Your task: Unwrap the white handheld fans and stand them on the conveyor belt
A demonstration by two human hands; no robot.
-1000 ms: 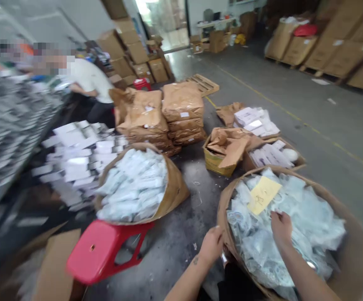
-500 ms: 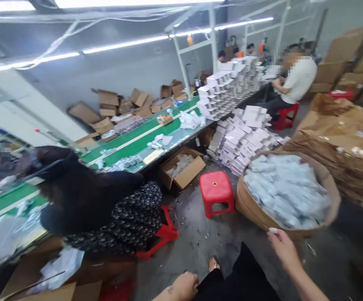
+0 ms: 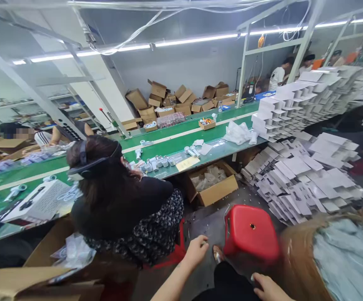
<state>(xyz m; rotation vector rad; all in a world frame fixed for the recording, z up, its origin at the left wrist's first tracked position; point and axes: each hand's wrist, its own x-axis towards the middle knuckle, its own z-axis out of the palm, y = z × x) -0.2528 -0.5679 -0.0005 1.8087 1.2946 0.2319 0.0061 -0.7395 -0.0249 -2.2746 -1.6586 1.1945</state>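
While near the right hand (image 3: 267,287), a glossy, round-cornered red stool (image 3: 251,239)

Red stool (image 3: 253,232) between hands and bench (image 3: 206,155)

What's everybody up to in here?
The camera wearer's left hand hangs over the floor and the right hand is beside the red stool; neither visibly holds anything. A person in black sits at the green worktop, their hands hidden, with white parts nearby. White boxes stand stacked farther along, and more white cartons are heaped below.
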